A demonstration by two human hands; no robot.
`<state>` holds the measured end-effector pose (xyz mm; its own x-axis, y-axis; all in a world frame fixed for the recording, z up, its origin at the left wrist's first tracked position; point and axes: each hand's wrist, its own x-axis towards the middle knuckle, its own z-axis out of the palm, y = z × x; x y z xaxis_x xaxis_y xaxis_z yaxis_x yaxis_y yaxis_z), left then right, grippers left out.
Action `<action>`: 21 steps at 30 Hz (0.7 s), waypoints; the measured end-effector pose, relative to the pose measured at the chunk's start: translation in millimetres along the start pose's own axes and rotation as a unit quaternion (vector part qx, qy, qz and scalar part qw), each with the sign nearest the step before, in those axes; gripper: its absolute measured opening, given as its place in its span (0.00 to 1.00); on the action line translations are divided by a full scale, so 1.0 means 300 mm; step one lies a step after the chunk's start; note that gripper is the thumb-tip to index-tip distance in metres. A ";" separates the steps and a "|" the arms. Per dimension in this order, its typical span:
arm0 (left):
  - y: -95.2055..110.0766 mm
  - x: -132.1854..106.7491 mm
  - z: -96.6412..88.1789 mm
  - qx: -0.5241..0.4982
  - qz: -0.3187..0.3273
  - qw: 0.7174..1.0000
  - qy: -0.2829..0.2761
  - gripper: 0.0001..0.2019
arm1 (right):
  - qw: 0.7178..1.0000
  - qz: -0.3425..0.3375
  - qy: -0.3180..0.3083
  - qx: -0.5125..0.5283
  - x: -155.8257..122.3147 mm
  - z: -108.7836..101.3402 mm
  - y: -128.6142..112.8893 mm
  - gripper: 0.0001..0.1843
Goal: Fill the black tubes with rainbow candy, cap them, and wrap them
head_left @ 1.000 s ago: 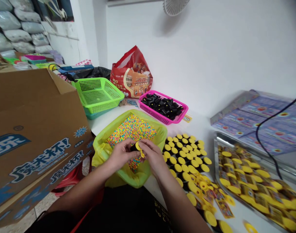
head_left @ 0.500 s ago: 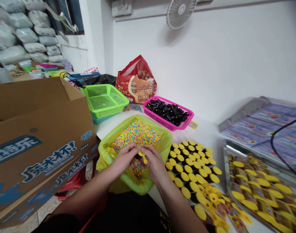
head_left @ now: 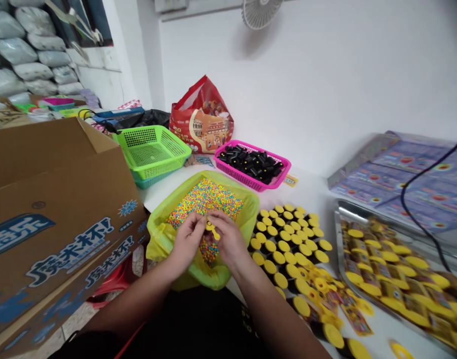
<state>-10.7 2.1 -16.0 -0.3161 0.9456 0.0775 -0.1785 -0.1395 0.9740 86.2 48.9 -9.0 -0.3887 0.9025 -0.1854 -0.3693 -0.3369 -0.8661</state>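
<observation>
Both my hands meet over a yellow-green bag [head_left: 247, 207] filled with small multicoloured candy beads [head_left: 208, 197]. My left hand [head_left: 189, 237] is curled round a small dark container that is mostly hidden. My right hand [head_left: 228, 239] pinches a small yellow cap [head_left: 210, 228] against the top of that container. To the right of the bag stand several black tubes with yellow caps [head_left: 288, 237] in rows on the white table [head_left: 318, 192].
A pink basket [head_left: 283, 177] of black tubes and a green basket [head_left: 151, 147] sit behind the bag, with a red printed bag [head_left: 202, 119] at the wall. A big cardboard box [head_left: 52, 219] fills the left. A metal tray [head_left: 339, 224] of yellow-capped packs and a black cable [head_left: 419, 184] lie right.
My hands stay together over the bead bag, fingers shifting slightly round the yellow cap. The view has swung up and back down a little.
</observation>
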 end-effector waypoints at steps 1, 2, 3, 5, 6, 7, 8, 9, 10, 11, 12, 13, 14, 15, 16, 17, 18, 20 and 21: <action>0.000 0.004 -0.003 -0.011 -0.018 1.000 0.002 0.20 | 1.000 0.007 -0.029 0.006 0.002 -0.014 -0.008 0.13; 0.002 0.009 -0.006 -0.025 -0.039 0.999 0.008 0.19 | 0.998 0.012 -0.056 0.011 0.002 -0.030 -0.015 0.15; 0.004 0.013 -0.009 -0.041 -0.062 0.997 0.016 0.18 | 0.997 0.014 -0.078 0.010 0.001 -0.047 -0.021 0.16; 0.010 0.018 -0.011 -0.070 -0.097 0.992 0.029 0.18 | 0.994 0.010 -0.109 -0.020 -0.004 -0.081 -0.030 0.19; 0.014 0.020 -0.011 -0.081 -0.104 0.991 0.031 0.18 | 0.992 0.003 -0.117 -0.041 -0.007 -0.094 -0.031 0.21; 0.016 0.020 -0.010 -0.087 -0.106 0.990 0.029 0.18 | 0.991 -0.008 -0.120 -0.059 -0.009 -0.103 -0.031 0.22; 0.018 0.020 -0.008 -0.089 -0.106 0.990 0.027 0.18 | 0.990 -0.020 -0.119 -0.070 -0.011 -0.109 -0.029 0.23; 0.019 0.019 -0.006 -0.089 -0.105 0.990 0.025 0.19 | 0.990 -0.032 -0.116 -0.073 -0.011 -0.111 -0.026 0.22; 0.019 0.017 -0.004 -0.086 -0.103 0.991 0.022 0.19 | 0.991 -0.041 -0.108 -0.073 -0.011 -0.109 -0.021 0.21; 0.018 0.016 -0.001 -0.080 -0.100 0.992 0.019 0.19 | 0.992 -0.047 -0.097 -0.069 -0.009 -0.105 -0.017 0.20; 0.015 0.014 0.001 -0.070 -0.095 0.993 0.013 0.20 | 0.993 -0.049 -0.083 -0.064 -0.007 -0.100 -0.012 0.18; 0.013 0.011 0.003 -0.057 -0.085 0.995 0.006 0.20 | 0.995 -0.046 -0.069 -0.057 -0.004 -0.093 -0.008 0.17; 0.010 0.008 0.005 -0.044 -0.072 0.996 0.000 0.19 | 0.997 -0.040 -0.053 -0.048 -0.001 -0.087 -0.005 0.17; 0.007 0.005 0.006 -0.032 -0.058 0.998 -0.004 0.19 | 0.998 -0.034 -0.038 -0.036 0.001 -0.080 -0.002 0.16; 0.005 0.001 0.008 -0.021 -0.045 0.999 -0.006 0.19 | 0.999 -0.028 -0.024 -0.024 0.002 -0.074 0.001 0.16; 0.003 -0.002 0.008 -0.012 -0.035 0.999 -0.008 0.18 | 0.999 -0.026 -0.013 -0.014 0.003 -0.068 0.004 0.15; 0.002 -0.006 0.009 -0.006 -0.029 0.999 -0.010 0.18 | 1.000 -0.027 -0.004 -0.007 0.003 -0.062 0.007 0.14; 0.002 -0.013 0.006 0.003 -0.026 0.999 -0.018 0.18 | 0.999 -0.036 0.011 -0.001 0.003 -0.054 0.012 0.13; 0.001 -0.015 0.003 0.007 -0.025 0.999 -0.023 0.17 | 0.999 -0.043 0.017 -0.001 0.003 -0.052 0.014 0.13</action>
<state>-8.4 -1.8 -15.8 -0.2638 0.9638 0.0382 -0.1802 -0.0881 0.9797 97.5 52.6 -20.2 -0.3276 0.9363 -0.1264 -0.3985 -0.2582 -0.8801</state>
